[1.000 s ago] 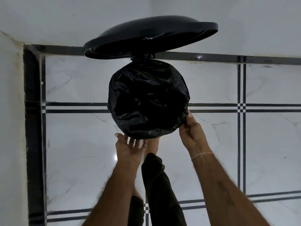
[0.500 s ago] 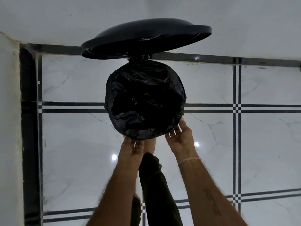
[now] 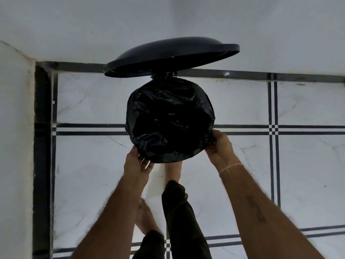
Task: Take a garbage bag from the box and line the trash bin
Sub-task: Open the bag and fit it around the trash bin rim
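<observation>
A round black trash bin stands on the floor with its lid (image 3: 171, 57) raised at the back. A black garbage bag (image 3: 169, 120) fills the opening and is folded over the rim, hiding the bin's body. My left hand (image 3: 138, 163) holds the bag's edge at the near-left of the rim. My right hand (image 3: 220, 146) grips the bag's edge at the near-right. My foot (image 3: 172, 171) reaches under the bin's front. No bag box is in sight.
White marble floor tiles with black stripe lines (image 3: 272, 129) surround the bin. A white wall (image 3: 168, 21) rises behind the lid and another wall (image 3: 15, 146) runs down the left. My other bare foot (image 3: 147, 217) stands nearer to me.
My right hand has slid from the bin's front out to the right side of the rim. My left hand has shifted a little to the left along the rim.
</observation>
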`<state>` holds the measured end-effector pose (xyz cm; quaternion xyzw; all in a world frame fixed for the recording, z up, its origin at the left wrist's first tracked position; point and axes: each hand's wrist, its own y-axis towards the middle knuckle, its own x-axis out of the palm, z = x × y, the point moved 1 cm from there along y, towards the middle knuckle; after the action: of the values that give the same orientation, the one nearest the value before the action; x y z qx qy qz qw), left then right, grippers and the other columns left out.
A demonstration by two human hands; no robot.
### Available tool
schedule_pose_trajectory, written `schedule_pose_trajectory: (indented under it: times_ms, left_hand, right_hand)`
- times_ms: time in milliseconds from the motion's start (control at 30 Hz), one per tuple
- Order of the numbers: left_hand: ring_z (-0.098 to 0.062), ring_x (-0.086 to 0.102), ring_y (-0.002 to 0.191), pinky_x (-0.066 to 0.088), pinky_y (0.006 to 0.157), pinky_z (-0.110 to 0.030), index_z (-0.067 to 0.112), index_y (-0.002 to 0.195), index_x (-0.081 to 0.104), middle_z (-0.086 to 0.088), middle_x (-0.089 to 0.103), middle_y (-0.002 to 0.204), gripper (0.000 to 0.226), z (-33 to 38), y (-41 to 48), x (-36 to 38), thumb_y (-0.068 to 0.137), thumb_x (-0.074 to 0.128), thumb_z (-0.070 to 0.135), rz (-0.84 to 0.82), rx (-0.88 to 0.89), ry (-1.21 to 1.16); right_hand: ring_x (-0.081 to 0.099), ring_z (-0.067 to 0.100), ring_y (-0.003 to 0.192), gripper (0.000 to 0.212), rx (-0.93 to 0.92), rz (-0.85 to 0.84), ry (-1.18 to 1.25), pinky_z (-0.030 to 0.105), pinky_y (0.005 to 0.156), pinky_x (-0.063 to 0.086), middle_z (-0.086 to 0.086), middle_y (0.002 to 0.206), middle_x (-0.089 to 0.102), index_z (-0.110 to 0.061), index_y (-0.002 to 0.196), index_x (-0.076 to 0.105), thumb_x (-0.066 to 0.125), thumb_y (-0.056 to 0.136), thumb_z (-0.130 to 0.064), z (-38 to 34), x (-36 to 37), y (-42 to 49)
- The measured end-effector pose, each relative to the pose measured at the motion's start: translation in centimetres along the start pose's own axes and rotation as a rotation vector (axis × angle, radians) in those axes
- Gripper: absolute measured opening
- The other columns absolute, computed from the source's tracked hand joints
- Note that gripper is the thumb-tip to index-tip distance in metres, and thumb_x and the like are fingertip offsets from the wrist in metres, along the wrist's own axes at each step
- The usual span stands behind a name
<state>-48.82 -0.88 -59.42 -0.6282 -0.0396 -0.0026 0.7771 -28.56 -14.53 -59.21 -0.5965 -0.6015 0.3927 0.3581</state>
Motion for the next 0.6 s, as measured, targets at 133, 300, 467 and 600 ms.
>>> schedule_pose_trajectory:
  times_ms: [133, 300, 467, 600]
  left_hand:
    - [-0.026, 0.060, 0.123, 0.045, 0.108, -0.046, 0.011, 0.146, 0.053, -0.006, 0.065, 0.129, 0.060, 1.1, -0.6, 0.1, 0.109, 0.035, 0.055, 0.127, 0.067, 0.278]
    - [-0.019, 0.056, 0.096, 0.042, 0.089, -0.035, 0.009, 0.148, 0.047, 0.000, 0.057, 0.113, 0.065, 5.3, -4.1, 1.5, 0.107, 0.036, 0.057, 0.267, 0.245, 0.252]
    - [-0.023, 0.051, 0.133, 0.042, 0.111, -0.042, 0.023, 0.158, 0.039, -0.001, 0.051, 0.149, 0.069, 12.2, -10.6, 6.3, 0.104, 0.032, 0.067, 0.130, 0.433, 0.228]
    - [-0.021, 0.050, 0.122, 0.043, 0.098, -0.039, 0.020, 0.153, 0.045, 0.002, 0.055, 0.133, 0.075, 15.5, -14.9, 10.6, 0.097, 0.048, 0.070, -0.030, 0.435, 0.419]
  right_hand:
    - [0.066, 0.018, 0.087, 0.029, -0.020, 0.020, -0.244, 0.035, 0.083, 0.054, 0.001, 0.096, 0.071, -0.014, 0.103, 0.070, 0.051, 0.108, -0.034, -1.1, -0.1, -0.5]
    - [0.055, 0.009, 0.098, 0.038, -0.444, 0.129, -0.401, 0.026, 0.087, 0.045, -0.006, 0.113, 0.057, -0.017, 0.129, 0.055, 0.044, 0.108, -0.047, -4.7, 1.5, -5.0]
    - [0.048, 0.018, 0.140, 0.050, -0.631, -0.123, -0.413, 0.045, 0.118, 0.040, -0.007, 0.150, 0.050, -0.039, 0.144, 0.048, 0.039, 0.102, -0.065, -12.0, 6.0, -10.8]
    - [0.049, 0.012, 0.137, 0.055, -0.674, -0.270, -0.599, 0.036, 0.118, 0.037, -0.007, 0.144, 0.058, -0.028, 0.140, 0.059, 0.047, 0.101, -0.064, -16.4, 9.0, -13.7]
